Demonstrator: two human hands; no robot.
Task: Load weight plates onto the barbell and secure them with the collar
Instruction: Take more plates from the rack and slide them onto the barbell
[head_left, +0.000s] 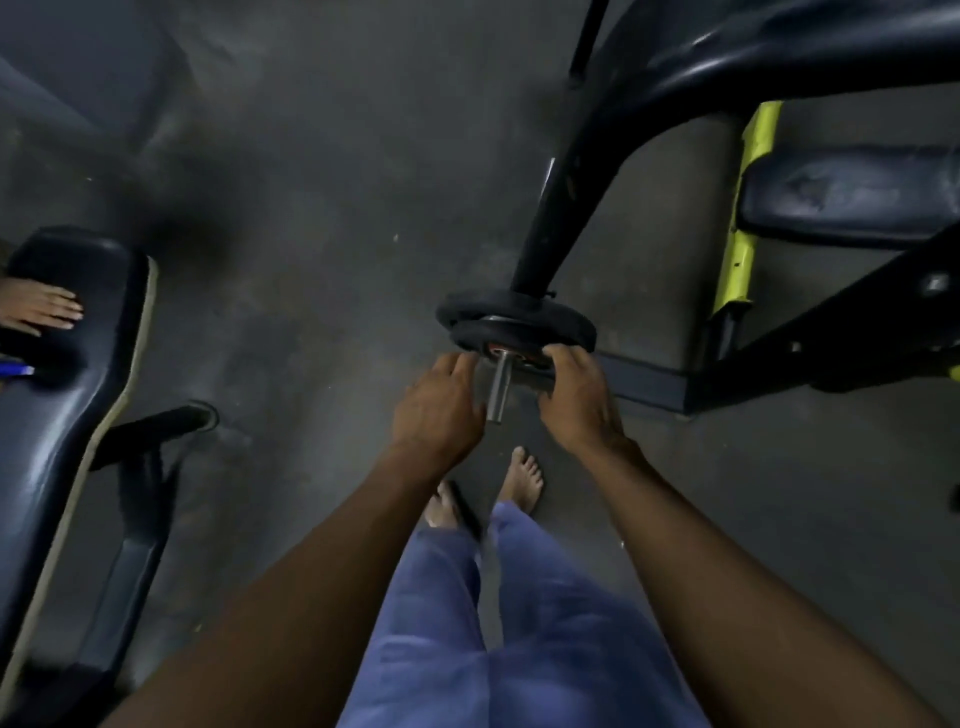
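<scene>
Weight plates (519, 325): two dark discs are seen stacked face to face on a steel sleeve, at the foot of a black machine arm (556, 208).
Sleeve (500, 387): a bare metal stub is left projecting from the plates toward the camera, between the two hands.
Left hand (441, 397): it is held at the near plate's left rim with the fingers curled; the blur leaves it unclear whether the rim is actually clasped.
Right hand (576, 395): the fingers are hooked over the near plate's right rim, and the plate is gripped.
Collar: none can be made out.
Floor (322, 208): dark concrete is seen beneath; bare feet (527, 475) are planted just behind the sleeve.
Bench (67, 374): a black padded bench is seen at the left, with another person's hand (41, 306) laid on it.
</scene>
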